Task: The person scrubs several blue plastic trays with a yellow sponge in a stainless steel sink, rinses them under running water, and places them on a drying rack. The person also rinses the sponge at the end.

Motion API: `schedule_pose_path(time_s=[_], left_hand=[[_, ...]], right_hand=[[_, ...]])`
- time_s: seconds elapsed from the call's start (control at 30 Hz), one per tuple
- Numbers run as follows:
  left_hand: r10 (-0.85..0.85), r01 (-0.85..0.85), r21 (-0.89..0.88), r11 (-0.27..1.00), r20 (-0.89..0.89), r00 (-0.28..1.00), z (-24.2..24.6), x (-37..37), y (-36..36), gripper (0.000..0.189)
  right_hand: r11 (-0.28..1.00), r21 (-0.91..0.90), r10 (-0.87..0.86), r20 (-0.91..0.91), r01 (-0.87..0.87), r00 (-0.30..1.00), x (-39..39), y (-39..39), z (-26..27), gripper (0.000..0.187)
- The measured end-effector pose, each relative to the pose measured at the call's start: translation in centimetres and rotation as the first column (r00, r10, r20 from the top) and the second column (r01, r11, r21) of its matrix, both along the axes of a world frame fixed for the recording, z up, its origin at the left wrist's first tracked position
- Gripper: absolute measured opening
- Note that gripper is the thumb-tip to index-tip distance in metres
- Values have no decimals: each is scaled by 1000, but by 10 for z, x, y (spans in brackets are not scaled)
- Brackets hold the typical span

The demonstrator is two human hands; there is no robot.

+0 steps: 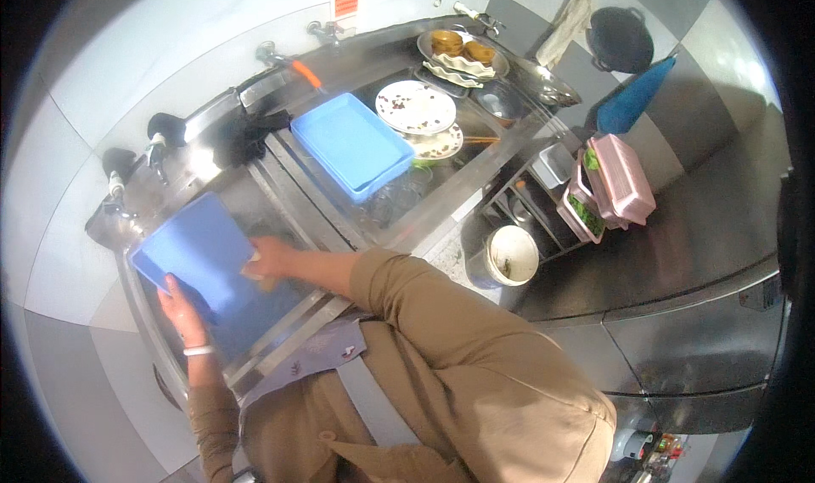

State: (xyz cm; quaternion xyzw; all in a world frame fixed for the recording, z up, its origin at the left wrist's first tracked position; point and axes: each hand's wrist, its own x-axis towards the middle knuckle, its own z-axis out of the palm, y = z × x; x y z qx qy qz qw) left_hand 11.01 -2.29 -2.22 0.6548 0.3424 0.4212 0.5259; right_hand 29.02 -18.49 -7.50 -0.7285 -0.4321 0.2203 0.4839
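A blue plastic tray (pixel 200 254) is tilted over the left basin of a stainless steel sink (pixel 146 311). My left hand (pixel 183 311) grips its near left edge, with a white band on the wrist. At the tray's right side, my right hand (pixel 269 258) is closed on a pale yellowish pad, perhaps a sponge, which is blurred. Another light blue tray (pixel 350 142) rests over the right basin. Beside it lie a white plate with dark food scraps (pixel 415 107) and a second soiled plate (pixel 439 144) with chopsticks (pixel 481 140).
Brown bowls (pixel 447 42) and wavy-edged dishes stand at the back right. Taps (pixel 270 55) line the wall. A white bucket (pixel 511 257) stands right of the sink, near a rack. Pink baskets (pixel 621 177) with greens sit by the counter.
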Motion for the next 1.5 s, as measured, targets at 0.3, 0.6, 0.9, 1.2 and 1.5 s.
schedule_pose_path(time_s=[0.3,0.6,0.9,1.2,1.5], left_hand=[[40,179,-582,793,343,939,-11,-27,-1,80],[221,205,-801,562,385,896,-34,-69,-23,55],[-140,290,-589,754,288,947,-1,-68,-62,61],[-249,324,-556,765,208,946,-15,-56,-59,57],[-397,387,-436,813,71,915,-29,-26,-58,56]], right_hand=[[973,-213,-44,208,89,977,10,-7,-26,37],[940,-329,231,425,-88,875,3,7,-33,47],[635,-727,594,243,-261,767,-6,27,-131,52],[853,-430,127,-378,-295,917,17,49,-60,53],[856,477,284,-109,-201,952,-78,33,68,30]])
